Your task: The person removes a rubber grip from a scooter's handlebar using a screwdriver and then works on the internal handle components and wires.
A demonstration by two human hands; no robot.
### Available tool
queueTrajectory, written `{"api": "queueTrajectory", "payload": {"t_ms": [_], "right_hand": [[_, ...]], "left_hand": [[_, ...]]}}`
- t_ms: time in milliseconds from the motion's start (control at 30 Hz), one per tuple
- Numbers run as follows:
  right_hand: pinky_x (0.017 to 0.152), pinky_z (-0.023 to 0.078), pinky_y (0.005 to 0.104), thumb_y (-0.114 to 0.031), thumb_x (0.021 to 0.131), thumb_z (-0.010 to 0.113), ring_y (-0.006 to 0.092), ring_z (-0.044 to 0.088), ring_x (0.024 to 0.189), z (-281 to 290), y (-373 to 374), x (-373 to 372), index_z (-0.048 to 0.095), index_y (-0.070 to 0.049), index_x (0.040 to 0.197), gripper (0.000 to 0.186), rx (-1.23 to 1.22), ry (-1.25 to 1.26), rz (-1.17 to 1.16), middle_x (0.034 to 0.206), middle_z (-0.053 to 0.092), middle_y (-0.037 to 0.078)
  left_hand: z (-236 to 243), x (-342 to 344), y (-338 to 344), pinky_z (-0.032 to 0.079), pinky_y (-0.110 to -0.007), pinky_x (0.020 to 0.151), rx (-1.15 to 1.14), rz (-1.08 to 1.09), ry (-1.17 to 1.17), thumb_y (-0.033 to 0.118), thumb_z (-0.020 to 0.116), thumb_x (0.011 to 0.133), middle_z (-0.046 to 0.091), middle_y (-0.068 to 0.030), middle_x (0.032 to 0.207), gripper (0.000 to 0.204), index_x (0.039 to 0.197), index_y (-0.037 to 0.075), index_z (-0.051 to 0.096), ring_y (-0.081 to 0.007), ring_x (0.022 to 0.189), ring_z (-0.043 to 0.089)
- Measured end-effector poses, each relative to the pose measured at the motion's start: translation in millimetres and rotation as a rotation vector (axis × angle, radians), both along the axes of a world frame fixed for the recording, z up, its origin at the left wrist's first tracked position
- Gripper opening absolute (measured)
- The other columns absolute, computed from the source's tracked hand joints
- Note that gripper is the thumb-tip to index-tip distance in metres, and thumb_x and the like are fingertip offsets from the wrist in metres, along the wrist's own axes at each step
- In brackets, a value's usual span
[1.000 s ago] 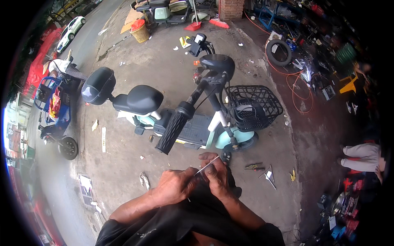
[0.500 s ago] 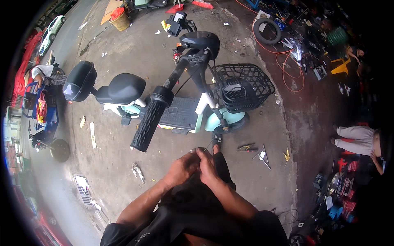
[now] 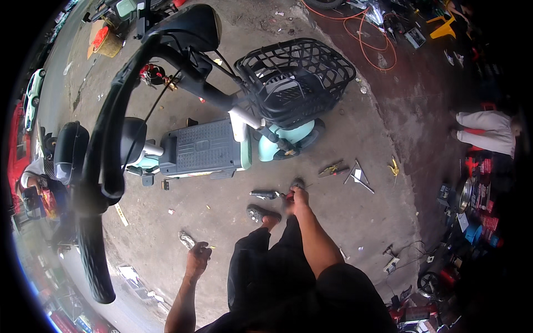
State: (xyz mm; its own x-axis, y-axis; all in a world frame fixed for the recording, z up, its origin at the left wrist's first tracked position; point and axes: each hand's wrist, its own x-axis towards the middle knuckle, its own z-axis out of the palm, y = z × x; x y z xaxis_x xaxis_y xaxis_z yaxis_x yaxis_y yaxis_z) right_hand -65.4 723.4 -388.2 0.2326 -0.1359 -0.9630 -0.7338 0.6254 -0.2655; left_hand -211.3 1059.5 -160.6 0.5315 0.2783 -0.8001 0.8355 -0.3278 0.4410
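A black drill-like power tool [image 3: 265,194] is in my right hand [image 3: 298,198], low over the ground in front of my feet. Its barrel points left and my fingers wrap round the other end. My left hand [image 3: 198,258] hangs apart on the left, its fingers curled; whatever is in them, if anything, is too small to make out. Beyond my hands stands an electric scooter [image 3: 202,145] with a pale green body. Its black handlebar grip [image 3: 95,255] comes close on the left. The black front basket [image 3: 294,80] is at the upper middle.
Pliers [image 3: 333,168] and metal rods [image 3: 361,176] lie on the concrete to the right, with a yellow tool [image 3: 395,166] farther over. An orange hose [image 3: 361,39] coils at the upper right. A person in light trousers [image 3: 486,132] is at the far right.
My hands were together below the handlebar; now they are apart. The right has gone down and holds the power tool, the left has dropped to the left. My view has shifted closer over the scooter.
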Motion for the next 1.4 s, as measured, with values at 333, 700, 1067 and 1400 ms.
{"api": "queueTrajectory", "payload": {"t_ms": [333,700,1067,1400], "right_hand": [[0.075,0.051,0.0503,-0.032,0.085,0.058,0.0308,0.058,0.094,-167.6,-92.6,62.1,0.049,-0.004,0.117,0.043,-0.247,0.178,0.413,0.106,0.057,0.017],[0.055,0.042,0.0237,-0.027,0.086,0.06,0.0083,0.052,0.063,36.0,-112.3,-26.1,0.061,-0.008,0.101,0.024,-0.409,-0.39,0.5,0.076,0.059,-0.001],[0.069,0.048,0.027,-0.033,0.089,0.061,0.0138,0.061,0.083,404.6,94.2,100.1,0.06,-0.006,0.105,0.032,0.012,-1.057,0.431,0.092,0.065,0.006],[0.055,0.043,0.0253,-0.038,0.088,0.059,0.0099,0.054,0.071,436.0,186.9,176.1,0.06,-0.008,0.101,0.033,0.243,-1.028,0.325,0.087,0.06,0.003]], "left_hand": [[-68.8,-27.7,-11.6,0.048,-0.026,0.05,0.081,0.157,0.163,0.014,0.059,0.078,0.062,-0.0091,0.08,0.038,0.111,-0.004,0.056,-0.015,0.062,0.061],[193.1,107.3,39.2,0.047,-0.024,0.063,-0.081,0.359,-0.759,0.034,0.056,0.092,0.058,-0.0047,0.085,0.041,0.112,-0.002,0.054,-0.0118,0.068,0.056],[336.5,227.1,-9.6,0.045,-0.033,0.085,0.081,-0.293,-0.799,0.052,0.06,0.084,0.058,-0.0173,0.108,0.075,0.127,-0.007,0.044,-0.0237,0.1,0.057],[325.4,264.5,-25.7,0.05,-0.037,0.066,0.281,-0.611,-0.682,0.004,0.065,0.069,0.058,-0.0122,0.078,0.029,0.096,0.014,0.068,-0.0309,0.078,0.06]]}}
